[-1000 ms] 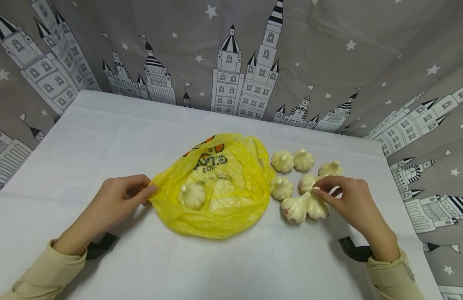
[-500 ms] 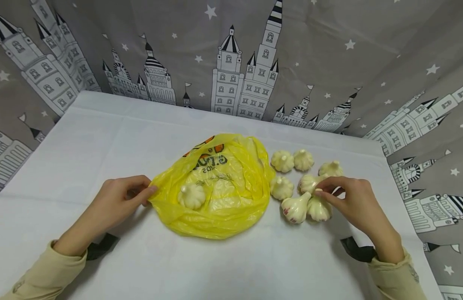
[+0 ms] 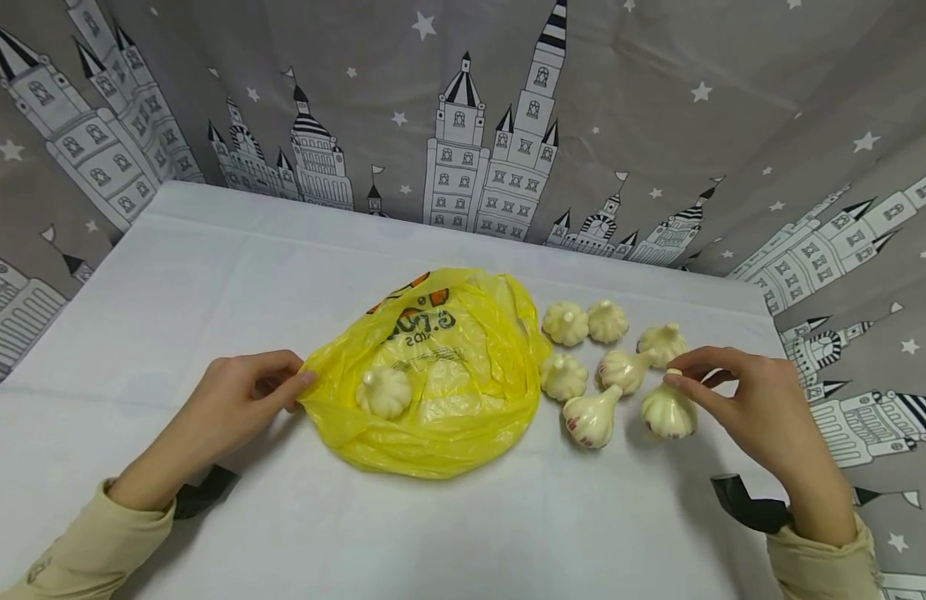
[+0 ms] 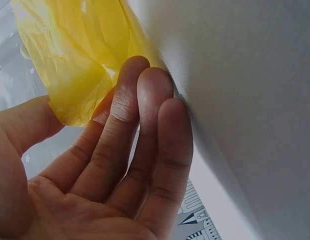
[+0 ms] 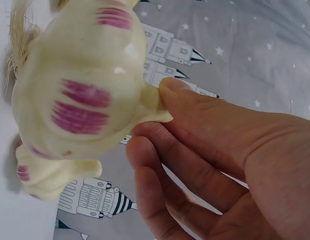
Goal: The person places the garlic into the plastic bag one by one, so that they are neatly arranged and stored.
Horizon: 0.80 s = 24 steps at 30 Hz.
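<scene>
My left hand (image 3: 241,400) pinches the left edge of a yellow plastic bag (image 3: 440,454) between thumb and finger; the left wrist view shows the other fingers loosely bent beside the bag's edge. One garlic bulb (image 3: 383,392) lies on the bag. With thumb and fingertips my right hand (image 3: 758,404) pinches the stem of another garlic bulb (image 3: 668,410). In the right wrist view this held bulb (image 5: 85,80) is cream with purple streaks. Left of it lies a bulb with a long stem (image 3: 592,417), with one more garlic bulb (image 3: 622,372) just behind.
Further garlic bulbs lie right of the bag: one against its edge (image 3: 563,377), a pair at the back (image 3: 565,322) and one at the right (image 3: 661,343). A white cloth covers the table (image 3: 463,533). Behind hangs a grey castle-print curtain (image 3: 643,83).
My right hand has moved to the right with the garlic bulb, which now stands apart from the long-stemmed bulb. The left hand and the bag have stayed in place.
</scene>
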Each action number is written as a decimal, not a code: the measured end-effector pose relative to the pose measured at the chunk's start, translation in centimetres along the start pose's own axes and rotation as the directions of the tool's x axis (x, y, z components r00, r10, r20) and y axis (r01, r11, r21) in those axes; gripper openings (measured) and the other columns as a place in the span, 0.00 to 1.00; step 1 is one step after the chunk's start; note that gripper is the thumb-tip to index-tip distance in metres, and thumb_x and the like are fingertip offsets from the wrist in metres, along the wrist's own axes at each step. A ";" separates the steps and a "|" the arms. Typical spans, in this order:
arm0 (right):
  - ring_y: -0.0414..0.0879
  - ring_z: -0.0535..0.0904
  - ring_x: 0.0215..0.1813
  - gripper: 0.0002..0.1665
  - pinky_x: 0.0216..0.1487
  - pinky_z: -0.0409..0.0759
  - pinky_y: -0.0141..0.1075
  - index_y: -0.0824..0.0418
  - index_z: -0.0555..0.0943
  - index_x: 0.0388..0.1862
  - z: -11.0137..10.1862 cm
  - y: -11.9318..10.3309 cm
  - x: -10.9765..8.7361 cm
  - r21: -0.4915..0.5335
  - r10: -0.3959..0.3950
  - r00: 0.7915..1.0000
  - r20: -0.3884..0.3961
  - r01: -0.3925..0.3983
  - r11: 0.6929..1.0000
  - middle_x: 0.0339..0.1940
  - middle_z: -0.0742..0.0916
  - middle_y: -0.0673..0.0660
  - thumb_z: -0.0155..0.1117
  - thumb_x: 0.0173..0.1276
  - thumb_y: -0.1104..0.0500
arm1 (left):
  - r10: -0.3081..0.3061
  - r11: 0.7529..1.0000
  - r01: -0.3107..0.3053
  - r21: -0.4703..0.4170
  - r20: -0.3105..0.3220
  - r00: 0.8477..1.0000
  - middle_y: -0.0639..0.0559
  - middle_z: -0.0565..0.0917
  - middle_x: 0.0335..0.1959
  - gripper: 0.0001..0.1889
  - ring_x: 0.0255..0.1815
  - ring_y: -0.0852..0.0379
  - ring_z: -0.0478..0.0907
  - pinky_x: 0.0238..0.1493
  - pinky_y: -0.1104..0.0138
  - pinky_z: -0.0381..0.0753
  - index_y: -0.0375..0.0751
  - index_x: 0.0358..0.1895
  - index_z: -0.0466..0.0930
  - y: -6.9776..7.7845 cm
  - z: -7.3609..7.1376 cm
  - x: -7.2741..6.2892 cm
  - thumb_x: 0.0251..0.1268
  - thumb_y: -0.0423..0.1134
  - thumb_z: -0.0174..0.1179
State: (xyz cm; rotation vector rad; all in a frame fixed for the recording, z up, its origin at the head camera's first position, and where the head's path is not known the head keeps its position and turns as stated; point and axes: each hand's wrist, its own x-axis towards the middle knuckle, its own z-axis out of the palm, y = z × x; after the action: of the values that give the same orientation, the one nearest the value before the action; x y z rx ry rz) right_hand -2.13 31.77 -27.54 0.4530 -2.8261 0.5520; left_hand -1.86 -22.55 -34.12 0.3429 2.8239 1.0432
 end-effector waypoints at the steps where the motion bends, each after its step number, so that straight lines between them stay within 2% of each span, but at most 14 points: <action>1: 0.26 0.80 0.31 0.11 0.29 0.68 0.26 0.49 0.91 0.38 -0.1 0.0 0.0 -0.004 -0.001 1.000 -0.006 0.001 1.000 0.31 0.92 0.45 0.83 0.59 0.61 | 0.000 1.000 0.000 0.000 0.000 1.000 0.61 0.84 0.23 0.08 0.25 0.63 0.79 0.30 0.69 0.72 0.46 0.40 0.87 0.0 0.0 0.0 0.79 0.44 0.63; 11: 0.28 0.80 0.30 0.09 0.26 0.68 0.27 0.49 0.91 0.37 -0.1 -0.5 0.1 -0.016 0.017 1.000 -0.008 -0.017 1.000 0.32 0.93 0.47 0.83 0.60 0.59 | -0.012 1.000 0.012 0.001 0.004 1.000 0.61 0.84 0.23 0.08 0.25 0.62 0.78 0.30 0.69 0.72 0.46 0.40 0.87 0.0 0.2 0.1 0.79 0.44 0.63; 16: 0.28 0.80 0.31 0.10 0.27 0.67 0.27 0.52 0.92 0.38 -0.1 -0.8 0.3 -0.011 0.008 0.999 -0.037 -0.009 1.000 0.32 0.93 0.49 0.83 0.59 0.61 | -0.011 1.000 0.011 0.016 0.001 1.000 0.61 0.83 0.22 0.08 0.24 0.64 0.76 0.30 0.69 0.70 0.48 0.38 0.86 -0.1 0.1 0.0 0.78 0.45 0.63; 20: 0.25 0.79 0.32 0.12 0.30 0.70 0.24 0.54 0.91 0.40 -0.2 -1.2 0.4 0.012 0.011 0.997 -0.077 -0.010 1.000 0.32 0.93 0.51 0.84 0.58 0.63 | -0.007 1.000 0.007 0.016 -0.003 1.000 0.61 0.83 0.23 0.08 0.25 0.63 0.78 0.30 0.69 0.71 0.47 0.39 0.86 -0.1 0.0 0.0 0.78 0.44 0.63; 24: 0.17 0.75 0.34 0.14 0.31 0.71 0.22 0.56 0.91 0.42 -0.4 -1.6 0.4 0.033 0.013 0.991 -0.130 -0.009 0.999 0.32 0.92 0.52 0.85 0.56 0.64 | -0.011 1.000 0.011 0.015 -0.001 1.000 0.61 0.84 0.23 0.09 0.25 0.62 0.79 0.30 0.69 0.72 0.46 0.40 0.87 0.0 0.0 0.1 0.79 0.44 0.63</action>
State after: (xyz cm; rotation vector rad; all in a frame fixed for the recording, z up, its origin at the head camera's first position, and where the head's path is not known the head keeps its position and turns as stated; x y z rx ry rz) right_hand -1.95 30.44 -26.55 0.3930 -2.7005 0.6073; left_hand -1.97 -22.49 -34.13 0.3283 2.8330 1.0204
